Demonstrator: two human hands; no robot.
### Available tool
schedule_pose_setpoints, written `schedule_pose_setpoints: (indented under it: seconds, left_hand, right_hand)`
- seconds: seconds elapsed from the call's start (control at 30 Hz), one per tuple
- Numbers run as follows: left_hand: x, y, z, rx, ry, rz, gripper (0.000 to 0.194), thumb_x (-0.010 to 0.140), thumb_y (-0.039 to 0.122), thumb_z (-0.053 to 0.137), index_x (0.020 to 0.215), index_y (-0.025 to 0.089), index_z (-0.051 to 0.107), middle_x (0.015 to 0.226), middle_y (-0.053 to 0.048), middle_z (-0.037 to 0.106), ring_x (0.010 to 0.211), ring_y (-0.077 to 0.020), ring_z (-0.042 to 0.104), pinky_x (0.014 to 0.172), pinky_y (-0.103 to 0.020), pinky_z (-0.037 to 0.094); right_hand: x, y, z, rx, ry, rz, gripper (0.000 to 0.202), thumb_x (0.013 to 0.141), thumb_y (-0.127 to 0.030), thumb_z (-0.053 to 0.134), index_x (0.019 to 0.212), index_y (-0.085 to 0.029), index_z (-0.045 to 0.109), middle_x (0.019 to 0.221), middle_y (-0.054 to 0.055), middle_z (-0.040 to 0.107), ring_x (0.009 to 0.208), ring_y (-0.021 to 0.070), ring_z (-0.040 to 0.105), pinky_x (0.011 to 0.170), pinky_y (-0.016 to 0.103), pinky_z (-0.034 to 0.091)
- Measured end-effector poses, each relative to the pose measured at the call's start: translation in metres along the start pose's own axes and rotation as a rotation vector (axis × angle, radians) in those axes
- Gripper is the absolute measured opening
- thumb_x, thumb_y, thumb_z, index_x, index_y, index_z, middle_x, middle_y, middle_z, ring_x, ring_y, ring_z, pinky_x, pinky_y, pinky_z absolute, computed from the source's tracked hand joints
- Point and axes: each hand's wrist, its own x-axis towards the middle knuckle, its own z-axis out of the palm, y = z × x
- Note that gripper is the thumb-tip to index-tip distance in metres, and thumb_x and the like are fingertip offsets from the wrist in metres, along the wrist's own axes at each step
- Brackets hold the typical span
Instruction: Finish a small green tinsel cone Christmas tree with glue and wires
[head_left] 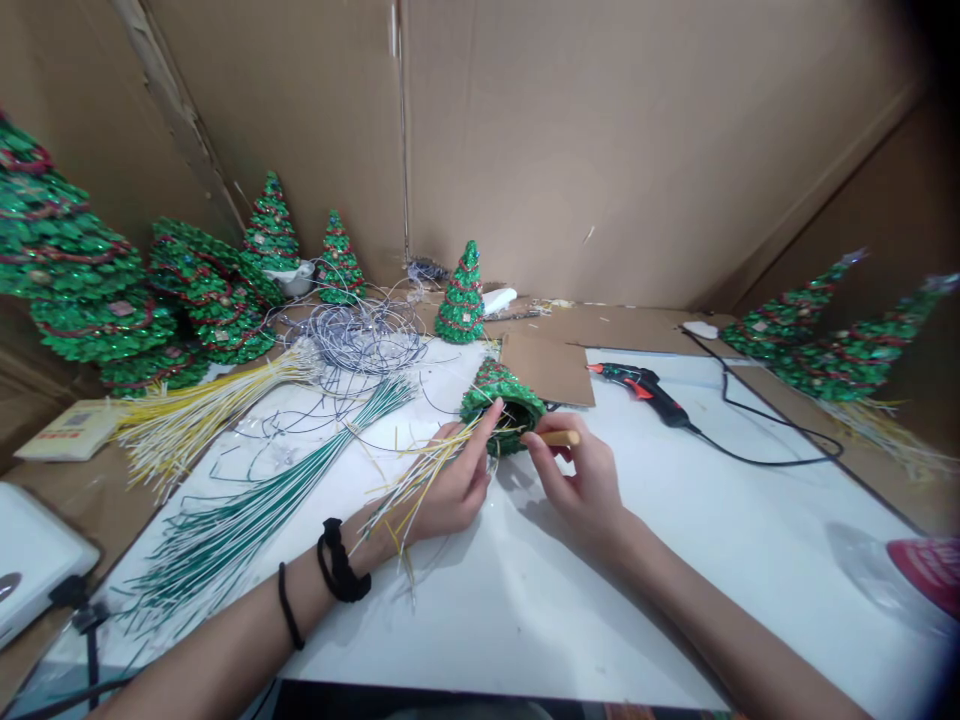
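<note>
The hollow Christmas tree [504,392] lies on its side between the left hand's [459,488] curled grip and the right hand [576,468], which pinches a wooden-handled tool [562,438].

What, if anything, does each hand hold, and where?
The left hand holds the green tree by its hollow base's rim; the right hand pinches the wooden-handled tool toward its tip.

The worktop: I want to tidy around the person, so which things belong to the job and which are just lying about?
Likely the job:
- hollow green tree, at the left hand
- tan-handled tool, in the right hand
- glue gun, set down nearby

Probably just lying about:
- bottle
- white bird
- paper packet
</note>
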Motion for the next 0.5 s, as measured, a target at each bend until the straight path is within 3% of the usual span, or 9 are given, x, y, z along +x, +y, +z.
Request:
schedule_pose_setpoints:
  seconds: [0.5]
  left_hand:
    - [-0.0004,-0.0013,0.0008,0.033,0.010,0.018,0.079,0.084,0.013,0.045,0.149,0.016,0.000,0.082,-0.003,0.059,0.087,-0.0218,0.048,0.090,-0.040,0.041]
  right_hand:
    - [-0.0018,0.0012,0.0035,0.027,-0.088,0.087,0.003,0.089,-0.021,0.049,0.086,-0.020,0.050,0.066,-0.002,0.054,0.053,0.0089,0.048,0.046,0.019,0.039]
